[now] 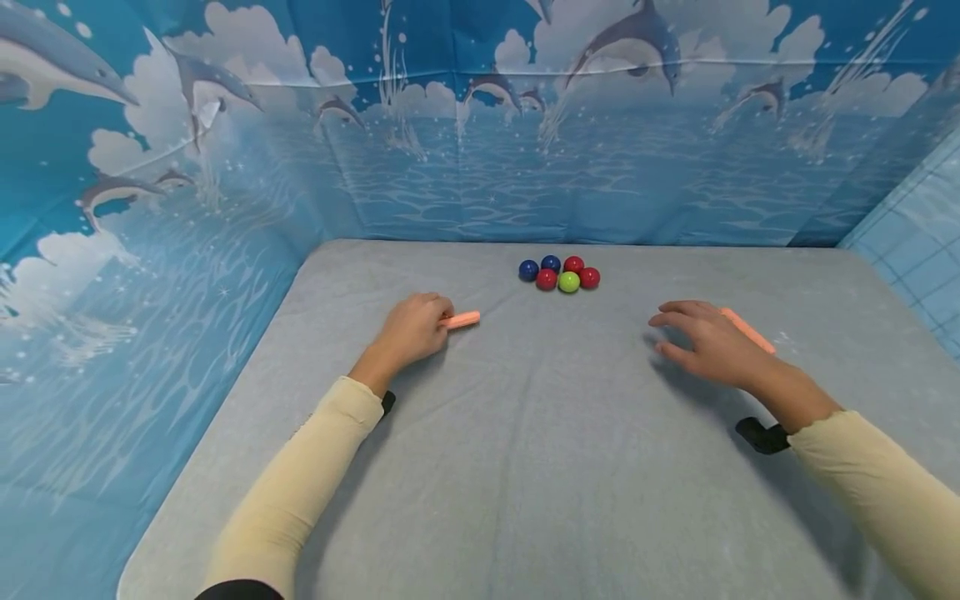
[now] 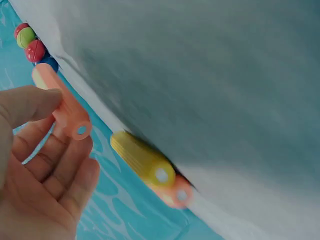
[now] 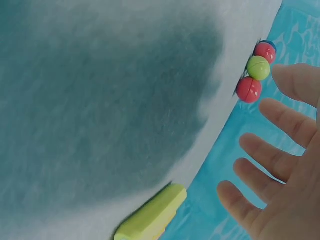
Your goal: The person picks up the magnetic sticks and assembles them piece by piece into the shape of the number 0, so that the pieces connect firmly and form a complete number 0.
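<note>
My left hand (image 1: pixel 417 327) pinches a short orange stick (image 1: pixel 462 319) between thumb and fingers. In the left wrist view, the orange stick (image 2: pixel 65 102) shows a round hole in its end. Beyond it lie a yellow ribbed stick (image 2: pixel 140 157) and, against that, another orange piece (image 2: pixel 175 193); the left hand or arm hides both from the head view. My right hand (image 1: pixel 708 343) hovers above the table, fingers spread and holding nothing. Just past it lies an orange stick (image 1: pixel 747 330). The right wrist view shows a yellow-green stick (image 3: pixel 151 215) below the hand.
Several glossy balls sit clustered near the table's far edge: blue (image 1: pixel 528 270), red (image 1: pixel 590 277) and yellow-green (image 1: pixel 569 282). Grey cloth covers the table (image 1: pixel 525 433). A blue dolphin-print curtain (image 1: pixel 480 183) hangs behind and at the left.
</note>
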Tool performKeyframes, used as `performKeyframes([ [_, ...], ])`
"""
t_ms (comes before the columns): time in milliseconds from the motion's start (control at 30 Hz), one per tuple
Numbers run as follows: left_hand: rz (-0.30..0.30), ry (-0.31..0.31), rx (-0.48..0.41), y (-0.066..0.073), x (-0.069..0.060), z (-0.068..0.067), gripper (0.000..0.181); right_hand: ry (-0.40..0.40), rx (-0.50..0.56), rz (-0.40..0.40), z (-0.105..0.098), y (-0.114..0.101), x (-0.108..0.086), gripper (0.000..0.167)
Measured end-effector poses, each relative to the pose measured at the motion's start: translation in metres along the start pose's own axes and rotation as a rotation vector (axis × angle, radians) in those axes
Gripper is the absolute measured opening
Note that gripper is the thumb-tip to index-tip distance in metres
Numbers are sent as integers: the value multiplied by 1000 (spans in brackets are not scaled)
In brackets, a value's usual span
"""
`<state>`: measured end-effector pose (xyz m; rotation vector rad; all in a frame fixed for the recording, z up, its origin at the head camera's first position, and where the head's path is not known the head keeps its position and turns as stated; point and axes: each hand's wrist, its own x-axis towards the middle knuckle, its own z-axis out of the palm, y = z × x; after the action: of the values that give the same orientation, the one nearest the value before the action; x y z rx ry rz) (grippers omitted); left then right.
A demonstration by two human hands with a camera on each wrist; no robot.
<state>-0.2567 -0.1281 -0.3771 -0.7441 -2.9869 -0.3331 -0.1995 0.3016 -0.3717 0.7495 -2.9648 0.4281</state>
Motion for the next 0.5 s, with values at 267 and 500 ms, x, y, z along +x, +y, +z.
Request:
performKeyframes([
  [267, 21, -54, -89, 26, 30, 8, 19, -70, 14, 80, 4, -3, 10, 40],
  [500, 24, -106, -96, 48, 53, 16, 22, -67, 53, 54, 7, -4, 17, 38],
])
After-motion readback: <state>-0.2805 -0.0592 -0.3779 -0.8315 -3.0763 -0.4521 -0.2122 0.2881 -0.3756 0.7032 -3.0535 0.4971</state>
